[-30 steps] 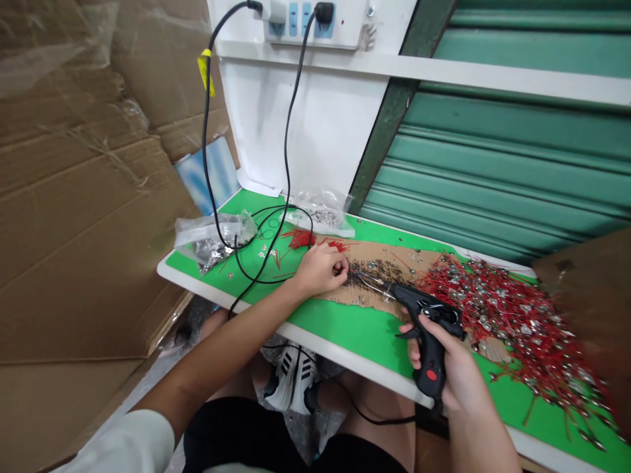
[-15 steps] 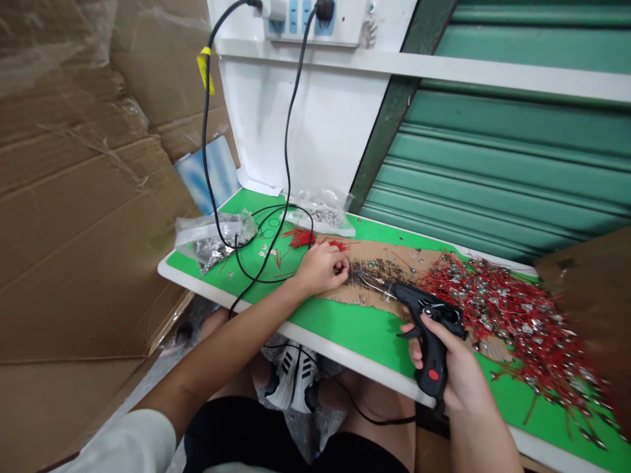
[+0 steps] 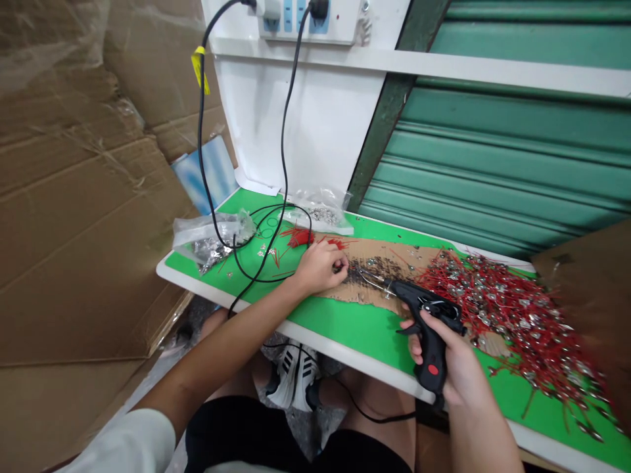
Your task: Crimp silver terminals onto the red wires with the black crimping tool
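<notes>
Soldering gun fills the right hand, fingers clamped round its handle, tip over scorched cardboard on the table; the left hand pinches its fingers together, any contents hidden.

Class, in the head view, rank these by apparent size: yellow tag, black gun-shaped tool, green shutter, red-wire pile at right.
Largest to smallest:
green shutter
red-wire pile
black gun-shaped tool
yellow tag

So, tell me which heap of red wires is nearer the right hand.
The big heap, full of shiny metal pieces, just beyond the right hand; the small red bundles lie beyond the left hand.
</notes>
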Tool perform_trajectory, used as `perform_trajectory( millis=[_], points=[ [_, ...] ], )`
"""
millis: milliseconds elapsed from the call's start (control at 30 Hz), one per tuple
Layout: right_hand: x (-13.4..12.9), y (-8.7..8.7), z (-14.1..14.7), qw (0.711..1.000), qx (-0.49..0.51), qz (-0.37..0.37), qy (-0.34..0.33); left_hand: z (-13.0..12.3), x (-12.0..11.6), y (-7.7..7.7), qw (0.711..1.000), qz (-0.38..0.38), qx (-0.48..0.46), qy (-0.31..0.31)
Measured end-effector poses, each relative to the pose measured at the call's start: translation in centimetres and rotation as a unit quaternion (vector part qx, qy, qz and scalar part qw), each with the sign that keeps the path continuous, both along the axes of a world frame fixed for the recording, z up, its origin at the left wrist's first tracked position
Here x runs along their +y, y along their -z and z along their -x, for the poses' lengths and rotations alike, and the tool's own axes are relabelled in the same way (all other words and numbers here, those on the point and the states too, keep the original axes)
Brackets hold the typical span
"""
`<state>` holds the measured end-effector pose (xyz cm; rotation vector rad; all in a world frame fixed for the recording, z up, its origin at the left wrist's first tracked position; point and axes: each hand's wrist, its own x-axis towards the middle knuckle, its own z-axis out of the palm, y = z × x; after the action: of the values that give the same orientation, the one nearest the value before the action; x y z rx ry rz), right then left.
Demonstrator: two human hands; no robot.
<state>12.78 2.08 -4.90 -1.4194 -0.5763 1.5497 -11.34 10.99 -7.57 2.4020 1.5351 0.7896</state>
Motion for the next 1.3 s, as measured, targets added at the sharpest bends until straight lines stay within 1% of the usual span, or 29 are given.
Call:
perform_trajectory(
  millis=[200,333,400,533,700,867,1067,1300],
  points=[
    [0.0,0.0,-0.1,1.0,0.006,0.006,0.003,0.0,-0.2,-0.4,1.0,-0.008,0.003,0.0],
    [0.1,-0.5,0.2,1.0,0.003,-0.001,0.009,0.0,0.4,-1.0,0.999,-0.031,0.016,0.015],
    [0.1,-0.6,0.4,1.0,0.001,-0.001,0.008,-0.1,0.7,-1.1,0.999,-0.03,0.013,0.013],
    [0.1,-0.6,0.4,1.0,-0.003,-0.005,0.011,-0.3,0.9,-0.8,1.0,-0.008,0.005,0.013],
    [0.1,-0.4,0.3,1.0,-0.002,-0.008,0.018,-0.5,0.8,-0.4,1.0,-0.008,-0.002,0.016],
    [0.2,-0.5,0.2,1.0,0.0,0.006,0.024,-0.4,1.0,-0.4,1.0,-0.008,0.001,0.019],
    [0.1,-0.6,0.4,1.0,-0.001,0.005,0.018,-0.5,1.1,-0.2,1.0,-0.018,0.002,0.024],
    [0.0,-0.6,0.2,1.0,-0.004,0.0,0.015,-0.6,1.1,-0.2,1.0,-0.005,0.009,0.022]
  ],
)
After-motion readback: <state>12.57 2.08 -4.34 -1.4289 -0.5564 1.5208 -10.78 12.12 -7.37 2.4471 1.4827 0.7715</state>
